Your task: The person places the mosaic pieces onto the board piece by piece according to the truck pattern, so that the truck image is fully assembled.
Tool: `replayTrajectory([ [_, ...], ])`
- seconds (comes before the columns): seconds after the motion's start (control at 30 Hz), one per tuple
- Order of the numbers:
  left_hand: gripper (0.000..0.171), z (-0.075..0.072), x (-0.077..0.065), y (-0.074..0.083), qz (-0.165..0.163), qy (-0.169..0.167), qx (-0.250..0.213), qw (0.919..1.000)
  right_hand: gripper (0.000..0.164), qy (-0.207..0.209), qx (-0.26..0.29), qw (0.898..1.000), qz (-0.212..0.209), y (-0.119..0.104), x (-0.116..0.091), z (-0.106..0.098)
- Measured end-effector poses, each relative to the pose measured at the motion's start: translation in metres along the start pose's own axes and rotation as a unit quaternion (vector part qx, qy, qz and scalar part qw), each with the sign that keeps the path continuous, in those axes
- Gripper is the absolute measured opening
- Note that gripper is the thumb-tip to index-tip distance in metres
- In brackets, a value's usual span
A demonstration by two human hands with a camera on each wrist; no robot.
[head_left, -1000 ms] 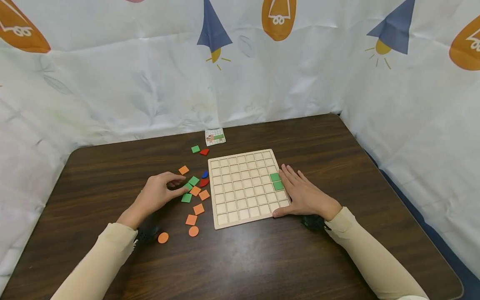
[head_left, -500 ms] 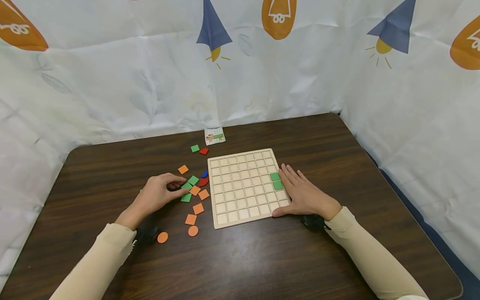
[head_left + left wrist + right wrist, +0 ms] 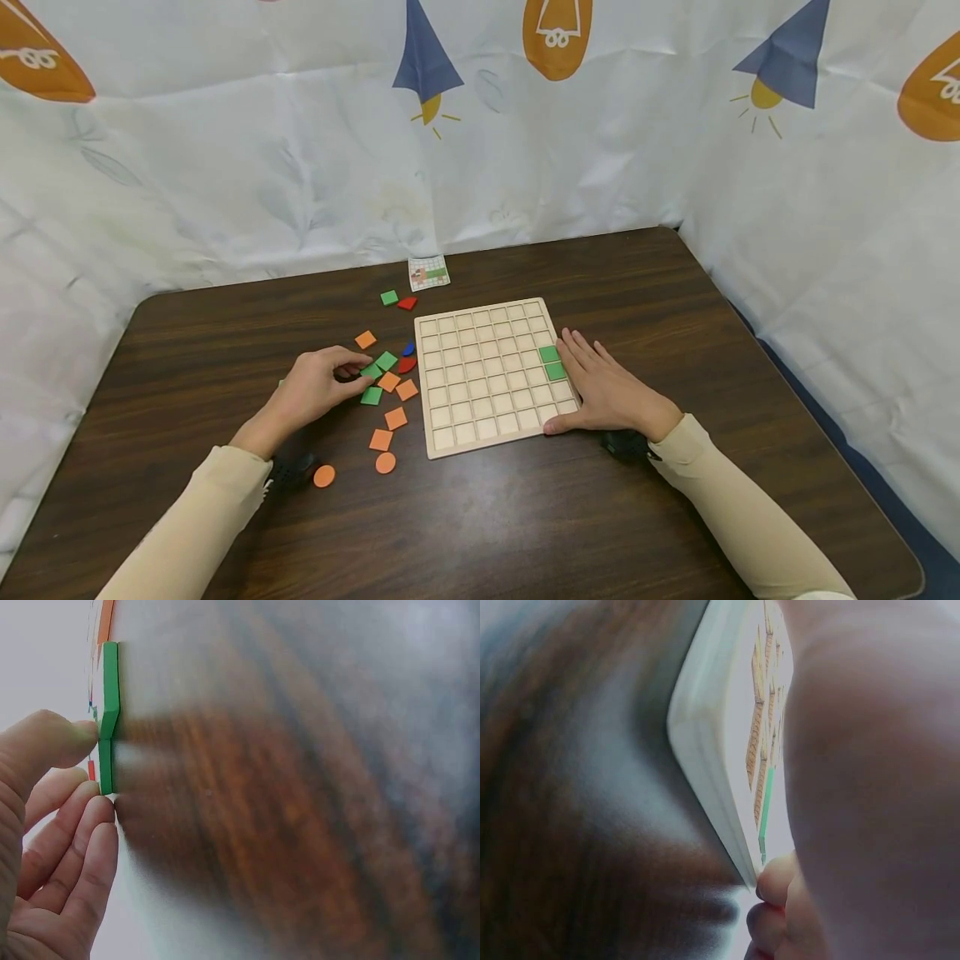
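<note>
Green squares (image 3: 386, 361), six; discs (image 3: 386, 462), two

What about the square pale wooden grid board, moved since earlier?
No: the board shows no visible shift against the brown wood-grain table.

On either side of the board (image 3: 492, 368), the person is wearing long cream sleeves (image 3: 191, 521) and small black wrist devices (image 3: 626, 445).

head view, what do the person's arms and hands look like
The left sleeve and right sleeve are long, plain and cream. Each wrist carries a black device, its details unclear. The left hand and right hand wear no gloves.
</note>
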State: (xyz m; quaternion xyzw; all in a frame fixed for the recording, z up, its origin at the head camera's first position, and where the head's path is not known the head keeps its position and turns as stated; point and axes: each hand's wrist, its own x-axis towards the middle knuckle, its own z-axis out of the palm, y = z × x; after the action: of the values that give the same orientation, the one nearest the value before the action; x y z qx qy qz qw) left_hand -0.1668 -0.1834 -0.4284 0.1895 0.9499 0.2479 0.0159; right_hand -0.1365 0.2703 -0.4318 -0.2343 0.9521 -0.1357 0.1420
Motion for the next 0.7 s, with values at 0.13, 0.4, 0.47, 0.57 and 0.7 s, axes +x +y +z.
replayTrajectory([
  [0.13, 0.032, -0.0007, 0.0005, 0.0001, -0.002, 0.0, 0.001, 1.0, 0.135, 0.003, -0.004, 1.0, -0.001, -0.0005, -0.0007, -0.0007],
  [0.4, 0.032, -0.0025, 0.0027, 0.0023, -0.003, -0.012, 0.004, 0.9999, 0.134, 0.006, -0.001, 1.0, -0.002, -0.0002, -0.0011, 0.0005],
  [0.47, 0.033, -0.0023, 0.0035, 0.0025, -0.005, -0.013, 0.006, 0.9999, 0.134, 0.005, 0.001, 1.0, -0.002, -0.0001, -0.0011, 0.0008],
  [0.57, 0.034, -0.0021, 0.0044, 0.0029, -0.004, -0.017, 0.008, 0.9998, 0.133, 0.005, 0.002, 1.0, -0.003, -0.0001, -0.001, 0.001],
  [0.7, 0.033, -0.0025, 0.0051, 0.0035, -0.003, -0.019, 0.007, 0.9998, 0.133, 0.005, 0.001, 1.0, -0.004, -0.0005, -0.0008, 0.0],
])
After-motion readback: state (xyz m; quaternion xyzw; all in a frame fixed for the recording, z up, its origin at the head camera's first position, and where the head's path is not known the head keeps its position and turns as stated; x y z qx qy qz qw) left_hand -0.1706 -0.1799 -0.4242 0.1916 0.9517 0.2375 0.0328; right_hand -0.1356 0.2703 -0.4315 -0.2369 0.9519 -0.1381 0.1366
